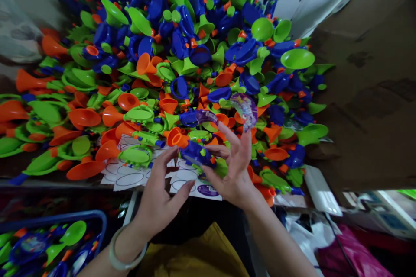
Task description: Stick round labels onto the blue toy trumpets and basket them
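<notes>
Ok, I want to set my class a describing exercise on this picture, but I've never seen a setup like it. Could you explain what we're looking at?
There is no machine here: a person works with two bare hands. The single picture comes from a camera worn on their head, looking forward and down.

The left hand, with a bracelet at its wrist, is curved beside the toy. The right hand holds a blue toy trumpet with an orange bell. Two curved purple pieces, probably stickers, are at its raised fingers.

Beneath lie white sheets printed with ovals. Beyond is a heap of green, orange and blue toys. More fill a blue basket at lower left.
</notes>
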The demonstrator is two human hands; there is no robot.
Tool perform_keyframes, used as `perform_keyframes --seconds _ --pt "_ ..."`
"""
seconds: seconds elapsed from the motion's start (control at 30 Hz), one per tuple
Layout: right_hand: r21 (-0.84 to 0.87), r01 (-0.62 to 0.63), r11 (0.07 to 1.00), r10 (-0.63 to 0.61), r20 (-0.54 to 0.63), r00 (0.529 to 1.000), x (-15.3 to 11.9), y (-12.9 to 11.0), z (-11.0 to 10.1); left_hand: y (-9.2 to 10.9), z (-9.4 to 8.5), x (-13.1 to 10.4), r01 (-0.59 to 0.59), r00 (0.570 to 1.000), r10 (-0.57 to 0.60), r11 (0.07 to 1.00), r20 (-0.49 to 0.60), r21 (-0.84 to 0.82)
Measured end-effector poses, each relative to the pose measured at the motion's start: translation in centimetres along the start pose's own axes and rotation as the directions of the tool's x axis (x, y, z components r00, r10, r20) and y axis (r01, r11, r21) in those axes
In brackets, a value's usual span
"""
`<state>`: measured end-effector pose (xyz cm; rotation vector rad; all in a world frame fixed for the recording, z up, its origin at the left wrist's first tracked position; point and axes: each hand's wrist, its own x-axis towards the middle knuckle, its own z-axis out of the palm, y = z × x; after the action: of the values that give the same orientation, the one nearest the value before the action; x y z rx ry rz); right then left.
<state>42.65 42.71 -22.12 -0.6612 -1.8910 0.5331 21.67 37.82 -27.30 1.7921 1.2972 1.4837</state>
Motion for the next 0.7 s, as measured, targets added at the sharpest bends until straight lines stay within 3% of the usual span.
perform_keyframes --seconds 0.07,0.13,0.2,0.27,0.33,0.4,0.47,0.53,0.6,0.7 --pt "-0.052 -0.042 0.998 0.037 -0.085 0.996 0.0 -0.9 1.3 -1.1 1.3 -0.5 -0.251 0.956 0.283 0.924 -0.073 0.288" --pt "-0.007 -0.157 0.988 0.154 -0.126 0.98 -0.2 -1.9 2.5 -2.2 2.0 -0.6 -0.443 0.862 0.506 0.782 -0.031 0.439" --pt "0.118 -0.238 0.964 0.25 -0.097 0.963 -0.4 -2.9 3.4 -2.9 1.8 -0.2 -0.52 0.805 0.592 0.739 -0.044 0.428" --pt "0.262 -0.263 0.929 0.288 -0.061 0.956 -0.5 -3.6 3.6 -3.0 0.9 0.2 -0.512 0.802 0.582 0.787 -0.135 0.345" --pt "0.32 -0.221 0.922 0.277 -0.142 0.95 -0.3 -3.9 3.1 -2.6 0.0 0.3 -0.393 0.873 0.439 0.892 -0.214 0.225" --pt "0.276 -0.164 0.947 0.252 -0.322 0.913 0.0 -3.8 2.4 -1.7 -0.2 0.0 -0.143 0.94 0.143 0.989 -0.309 0.021" --pt "0.276 -0.153 0.949 0.261 -0.415 0.872 0.4 -3.6 1.9 -0.5 0.3 -0.4 0.109 0.908 -0.214 0.951 -0.361 -0.289" --pt "0.391 -0.181 0.902 0.336 -0.374 0.864 0.6 -3.4 1.9 0.7 1.1 -0.7 0.227 0.846 -0.456 0.776 -0.275 -0.589" --pt "0.504 -0.209 0.838 0.404 -0.315 0.859 0.5 -3.4 2.7 1.7 1.7 -0.8 0.263 0.848 -0.518 0.599 -0.114 -0.756" --pt "0.527 -0.218 0.821 0.432 -0.325 0.842 0.2 -3.7 4.3 2.8 2.1 -0.8 0.235 0.908 -0.418 0.527 -0.009 -0.817"
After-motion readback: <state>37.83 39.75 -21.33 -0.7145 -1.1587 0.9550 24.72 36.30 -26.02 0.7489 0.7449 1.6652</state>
